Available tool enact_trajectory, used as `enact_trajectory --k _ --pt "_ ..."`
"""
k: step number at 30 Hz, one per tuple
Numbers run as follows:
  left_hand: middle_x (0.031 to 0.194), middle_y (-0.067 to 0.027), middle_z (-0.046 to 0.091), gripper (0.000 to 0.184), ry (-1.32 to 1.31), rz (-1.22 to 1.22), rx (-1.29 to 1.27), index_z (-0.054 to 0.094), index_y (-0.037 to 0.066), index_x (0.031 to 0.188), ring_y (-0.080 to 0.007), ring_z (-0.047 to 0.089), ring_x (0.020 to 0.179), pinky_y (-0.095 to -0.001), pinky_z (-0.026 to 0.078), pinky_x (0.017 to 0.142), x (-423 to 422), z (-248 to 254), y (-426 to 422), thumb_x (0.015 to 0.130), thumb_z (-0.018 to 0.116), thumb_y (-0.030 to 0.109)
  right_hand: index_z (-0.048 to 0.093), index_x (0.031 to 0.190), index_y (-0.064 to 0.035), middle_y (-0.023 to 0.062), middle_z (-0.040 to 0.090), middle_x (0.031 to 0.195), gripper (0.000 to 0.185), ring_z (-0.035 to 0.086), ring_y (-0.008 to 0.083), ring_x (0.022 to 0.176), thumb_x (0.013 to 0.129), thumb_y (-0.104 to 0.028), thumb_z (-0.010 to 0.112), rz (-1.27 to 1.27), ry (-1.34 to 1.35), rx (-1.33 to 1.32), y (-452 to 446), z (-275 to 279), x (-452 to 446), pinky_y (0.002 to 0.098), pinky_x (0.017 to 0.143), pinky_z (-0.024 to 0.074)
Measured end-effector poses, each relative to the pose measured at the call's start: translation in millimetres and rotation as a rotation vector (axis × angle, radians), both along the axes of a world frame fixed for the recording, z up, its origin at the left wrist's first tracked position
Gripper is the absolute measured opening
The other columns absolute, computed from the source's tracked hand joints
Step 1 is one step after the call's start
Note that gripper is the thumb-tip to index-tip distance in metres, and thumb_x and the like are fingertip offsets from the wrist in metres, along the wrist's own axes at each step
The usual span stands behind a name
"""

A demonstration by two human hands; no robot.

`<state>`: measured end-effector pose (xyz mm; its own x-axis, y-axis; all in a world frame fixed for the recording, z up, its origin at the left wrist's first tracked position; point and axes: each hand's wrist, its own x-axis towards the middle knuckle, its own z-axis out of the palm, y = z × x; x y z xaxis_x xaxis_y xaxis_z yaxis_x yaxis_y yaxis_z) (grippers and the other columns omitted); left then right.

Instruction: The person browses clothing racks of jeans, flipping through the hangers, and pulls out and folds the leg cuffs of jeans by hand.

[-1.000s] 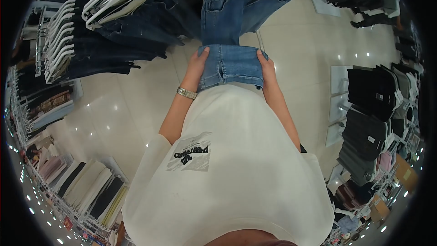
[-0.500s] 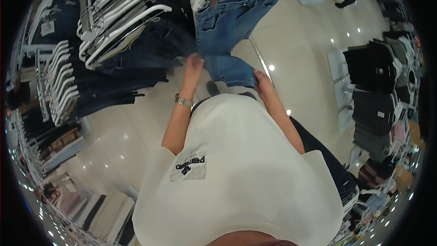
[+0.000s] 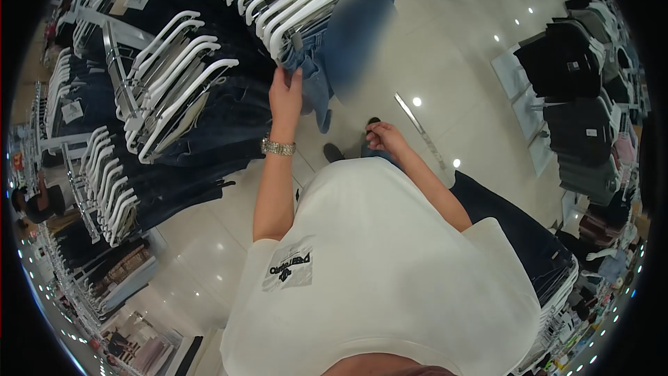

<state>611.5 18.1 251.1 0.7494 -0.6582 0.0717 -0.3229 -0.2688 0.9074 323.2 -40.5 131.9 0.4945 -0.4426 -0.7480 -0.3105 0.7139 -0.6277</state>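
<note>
My left hand [image 3: 284, 101], with a metal-band watch [image 3: 278, 147] on its wrist, is at the near end of a rack of hangers. Its thumb and fingers grip the edge of blue jeans [image 3: 314, 83] hanging there. A rounded blue patch beside them is smeared, so its outline cannot be made out. In front of my shirt, my right hand [image 3: 387, 141] is raised, apart from the jeans. Its fingers are loosely bent and slightly apart, with nothing visible in them. White hangers [image 3: 306, 0] crowd the rail above the jeans.
On the left, more white hangers [image 3: 184, 90] carry dark jeans [image 3: 229, 115]. Folded dark clothes [image 3: 560, 63] hang in stacks on the right. A dark garment [image 3: 504, 226] on a rack stands by my right elbow. The shiny tiled floor [image 3: 445, 69] has a metal strip [image 3: 414, 122].
My right hand has let go of the jeans' lower leg and drawn back towards my body. My left hand has moved up to the jeans near the hangers. The view has shifted.
</note>
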Motion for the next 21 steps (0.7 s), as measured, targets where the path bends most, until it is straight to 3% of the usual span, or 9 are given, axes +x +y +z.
enact_trajectory --k 3,6,12,15,18,19,21 --pt "0.091 -0.0172 0.070 0.025 -0.004 0.013 0.012 0.060 -0.002 0.107 -0.0273 0.065 0.080 -0.0350 0.049 0.075 -13 -4 -6 0.098 0.059 0.021 0.064 0.110 -0.0071 0.0021 0.066 0.083 0.021 0.060 0.0108 0.064 0.100 -0.022 0.052 -0.004 0.002 0.034 -6 -7 -4 0.0295 0.069 0.0553" --pt "0.089 -0.0150 0.069 0.023 0.016 0.017 -0.132 0.060 -0.002 0.107 -0.0230 0.061 0.075 -0.0332 0.048 0.073 -19 -14 -15 0.100 0.058 0.019 0.064 0.109 -0.0070 0.0021 0.065 0.082 0.020 0.059 0.0106 0.064 0.100 -0.022 0.053 0.014 0.008 0.068 -18 -13 0 0.0296 0.069 0.0551" --pt "0.086 -0.0113 0.067 0.023 0.143 0.051 -0.072 0.060 -0.004 0.107 -0.0156 0.053 0.072 -0.0321 0.047 0.071 -6 -44 -29 0.099 0.060 0.018 0.064 0.107 -0.0053 0.0034 0.065 0.084 0.022 0.059 0.0126 0.066 0.098 -0.023 0.055 0.128 -0.041 0.083 -57 -22 15 0.0332 0.073 0.0561" --pt "0.087 -0.0095 0.067 0.026 0.123 0.109 0.003 0.060 -0.005 0.110 -0.0146 0.058 0.079 -0.0295 0.047 0.076 -2 -39 -28 0.099 0.060 0.019 0.064 0.109 -0.0043 0.0050 0.065 0.086 0.024 0.060 0.0141 0.069 0.097 -0.023 0.055 0.175 -0.047 0.073 -86 -26 20 0.0354 0.074 0.0564" --pt "0.099 -0.0101 0.066 0.031 0.174 0.151 -0.134 0.057 -0.004 0.120 -0.0163 0.062 0.095 -0.0279 0.046 0.085 -15 -26 -33 0.097 0.063 0.017 0.064 0.112 -0.0046 0.0062 0.065 0.087 0.025 0.060 0.0154 0.070 0.096 -0.022 0.054 0.194 -0.063 0.104 -113 -30 21 0.0361 0.074 0.0563" --pt "0.115 -0.0128 0.062 0.037 0.212 0.172 -0.063 0.053 -0.003 0.128 -0.0190 0.060 0.110 -0.0289 0.044 0.095 -12 -35 -30 0.095 0.063 0.011 0.064 0.112 -0.0048 0.0065 0.065 0.088 0.026 0.060 0.0158 0.070 0.096 -0.022 0.054 0.197 -0.071 0.119 -122 -32 20 0.0362 0.074 0.0563" --pt "0.120 -0.0140 0.060 0.039 0.123 0.237 -0.138 0.051 -0.003 0.131 -0.0198 0.058 0.112 -0.0302 0.044 0.097 -9 -47 -27 0.094 0.062 0.006 0.064 0.113 -0.0051 0.0069 0.066 0.089 0.026 0.061 0.0167 0.071 0.096 -0.022 0.053 0.207 -0.066 0.127 -140 -36 21 0.0360 0.075 0.0564"
